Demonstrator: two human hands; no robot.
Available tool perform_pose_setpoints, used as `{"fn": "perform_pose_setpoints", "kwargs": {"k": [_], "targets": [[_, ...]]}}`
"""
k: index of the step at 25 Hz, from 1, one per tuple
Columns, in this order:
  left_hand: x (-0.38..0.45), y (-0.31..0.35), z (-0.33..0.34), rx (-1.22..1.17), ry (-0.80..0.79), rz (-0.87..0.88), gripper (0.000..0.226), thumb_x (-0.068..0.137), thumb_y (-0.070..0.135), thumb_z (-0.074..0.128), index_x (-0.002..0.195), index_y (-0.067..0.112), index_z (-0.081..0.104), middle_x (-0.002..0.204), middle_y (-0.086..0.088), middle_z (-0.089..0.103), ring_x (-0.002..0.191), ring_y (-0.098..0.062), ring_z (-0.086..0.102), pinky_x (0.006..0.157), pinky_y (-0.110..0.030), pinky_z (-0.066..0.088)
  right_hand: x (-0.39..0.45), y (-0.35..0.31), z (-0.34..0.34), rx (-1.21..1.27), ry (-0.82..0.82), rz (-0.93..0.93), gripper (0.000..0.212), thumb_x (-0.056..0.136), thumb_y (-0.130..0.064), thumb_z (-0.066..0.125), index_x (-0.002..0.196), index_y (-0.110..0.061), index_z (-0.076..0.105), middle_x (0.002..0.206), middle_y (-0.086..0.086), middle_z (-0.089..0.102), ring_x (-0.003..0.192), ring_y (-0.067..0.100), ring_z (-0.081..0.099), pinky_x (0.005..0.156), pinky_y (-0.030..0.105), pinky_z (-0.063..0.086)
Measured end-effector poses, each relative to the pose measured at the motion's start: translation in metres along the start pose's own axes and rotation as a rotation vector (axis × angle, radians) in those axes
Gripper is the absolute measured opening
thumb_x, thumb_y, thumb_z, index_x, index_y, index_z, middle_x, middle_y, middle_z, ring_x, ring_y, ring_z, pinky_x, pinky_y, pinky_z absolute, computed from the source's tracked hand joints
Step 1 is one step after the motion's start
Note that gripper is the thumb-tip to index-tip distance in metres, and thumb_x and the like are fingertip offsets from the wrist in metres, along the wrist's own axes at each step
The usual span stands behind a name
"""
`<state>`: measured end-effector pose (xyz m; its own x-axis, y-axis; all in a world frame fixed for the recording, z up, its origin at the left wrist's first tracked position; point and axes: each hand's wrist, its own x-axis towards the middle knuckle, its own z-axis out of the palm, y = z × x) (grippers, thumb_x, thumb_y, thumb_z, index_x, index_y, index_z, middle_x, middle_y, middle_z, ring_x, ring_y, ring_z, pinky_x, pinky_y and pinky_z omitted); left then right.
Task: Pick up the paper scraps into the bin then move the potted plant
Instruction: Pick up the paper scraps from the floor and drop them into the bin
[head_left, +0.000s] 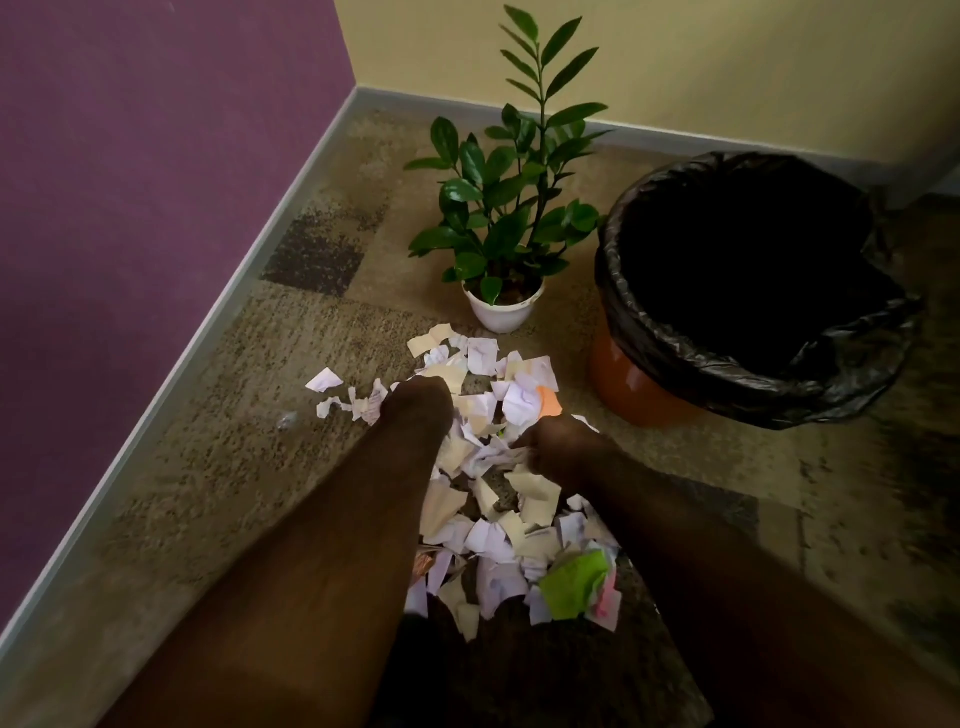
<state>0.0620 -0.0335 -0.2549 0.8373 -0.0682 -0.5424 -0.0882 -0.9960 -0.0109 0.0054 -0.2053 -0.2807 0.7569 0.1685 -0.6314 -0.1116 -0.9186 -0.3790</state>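
**Both hands deep in the scraps**

Here we reach into the paper scraps (488, 499) heaped on the carpet (218, 415). Our right hand (563, 449) curls round a clump of white pieces; our left hand (418, 402) sits on the pile's far edge, its fingers hidden, so we cannot tell its grip. Just beyond stands the potted plant (506, 218), and beside it, at right, the bin (748, 291) with its black liner
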Motion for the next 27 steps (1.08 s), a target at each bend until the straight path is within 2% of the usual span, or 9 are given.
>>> {"fn": "perform_pose_setpoints", "kwargs": {"k": [5, 11, 13, 15, 17, 20, 22, 25, 27], "targets": [[-0.008, 0.000, -0.004, 0.069, -0.060, 0.006, 0.036, 0.097, 0.014, 0.048, 0.131, 0.004, 0.050, 0.139, -0.016, 0.050, 0.131, -0.030, 0.047, 0.108, -0.040, 0.042, -0.001, -0.013, 0.005, -0.086, -0.122, 0.011, 0.042, 0.083, -0.009, 0.069, 0.124, -0.017, 0.064, 0.121, 0.008, 0.066, 0.110, 0.022, 0.061, 0.087, 0.029, 0.048], [-0.019, 0.006, -0.038, 0.161, -0.114, -0.026, 0.043, 0.093, 0.010, 0.054, 0.135, 0.007, 0.047, 0.144, -0.013, 0.045, 0.133, -0.030, 0.044, 0.108, -0.042, 0.041, -0.017, -0.022, -0.006, -0.080, -0.075, 0.004, 0.037, 0.084, -0.011, 0.068, 0.121, -0.015, 0.066, 0.119, 0.009, 0.066, 0.108, 0.022, 0.062, 0.089, 0.029, 0.050], [-0.022, 0.008, -0.055, 0.121, -0.176, -0.036, 0.039, 0.091, 0.008, 0.056, 0.130, 0.005, 0.052, 0.134, -0.015, 0.055, 0.123, -0.031, 0.053, 0.102, -0.042, 0.046, -0.028, -0.025, -0.021, -0.036, -0.022, 0.003, 0.039, 0.084, -0.013, 0.068, 0.122, -0.015, 0.064, 0.116, 0.008, 0.066, 0.106, 0.021, 0.062, 0.080, 0.026, 0.047], [-0.027, 0.010, -0.077, 0.011, -0.194, -0.056, 0.031, 0.092, 0.007, 0.055, 0.123, 0.004, 0.057, 0.111, -0.015, 0.064, 0.107, -0.029, 0.061, 0.089, -0.039, 0.050, -0.042, -0.028, -0.041, 0.042, 0.017, 0.010, 0.039, 0.083, -0.013, 0.070, 0.122, -0.015, 0.063, 0.108, 0.006, 0.068, 0.095, 0.018, 0.064, 0.074, 0.027, 0.048], [-0.036, 0.013, -0.106, -0.033, -0.116, -0.051, 0.027, 0.092, 0.007, 0.056, 0.118, 0.004, 0.058, 0.100, -0.013, 0.066, 0.101, -0.028, 0.064, 0.080, -0.035, 0.047, -0.060, -0.030, -0.066, 0.145, 0.018, 0.011, 0.033, 0.082, -0.012, 0.073, 0.115, -0.013, 0.068, 0.094, 0.003, 0.069, 0.080, 0.015, 0.066, 0.067, 0.026, 0.054], [-0.050, 0.023, -0.155, -0.080, -0.004, -0.046, 0.027, 0.086, 0.008, 0.065, 0.112, 0.005, 0.062, 0.098, -0.014, 0.066, 0.098, -0.026, 0.066, 0.091, -0.038, 0.053, -0.094, -0.027, -0.108, 0.312, 0.091, 0.010, 0.015, 0.081, -0.012, 0.075, 0.094, -0.016, 0.071, 0.072, -0.005, 0.069, 0.057, 0.005, 0.065, 0.049, 0.017, 0.049], [-0.061, 0.034, -0.186, -0.208, 0.035, -0.019, 0.028, 0.084, 0.008, 0.067, 0.111, 0.004, 0.062, 0.098, -0.016, 0.066, 0.096, -0.025, 0.068, 0.093, -0.040, 0.054, -0.120, -0.018, -0.138, 0.385, 0.179, 0.012, 0.013, 0.080, -0.015, 0.077, 0.079, -0.024, 0.068, 0.059, -0.009, 0.069, 0.050, -0.001, 0.063, 0.045, 0.015, 0.046], [-0.074, 0.054, -0.218, -0.405, 0.100, 0.021, 0.034, 0.088, 0.010, 0.063, 0.122, 0.005, 0.058, 0.110, -0.017, 0.063, 0.101, -0.024, 0.066, 0.092, -0.033, 0.054, -0.155, -0.001, -0.174, 0.519, 0.307, 0.024, 0.013, 0.078, -0.014, 0.078, 0.089, -0.019, 0.073, 0.072, -0.002, 0.075, 0.064, 0.009, 0.069, 0.059, 0.024, 0.055], [-0.074, 0.071, -0.229, -0.461, 0.241, 0.083, 0.031, 0.087, 0.013, 0.065, 0.118, 0.007, 0.061, 0.110, -0.012, 0.065, 0.098, -0.022, 0.066, 0.082, -0.030, 0.055, -0.173, 0.013, -0.188, 0.700, 0.378, 0.015, 0.020, 0.077, -0.008, 0.076, 0.097, -0.010, 0.072, 0.079, 0.006, 0.075, 0.064, 0.012, 0.069, 0.059, 0.022, 0.058]]}}
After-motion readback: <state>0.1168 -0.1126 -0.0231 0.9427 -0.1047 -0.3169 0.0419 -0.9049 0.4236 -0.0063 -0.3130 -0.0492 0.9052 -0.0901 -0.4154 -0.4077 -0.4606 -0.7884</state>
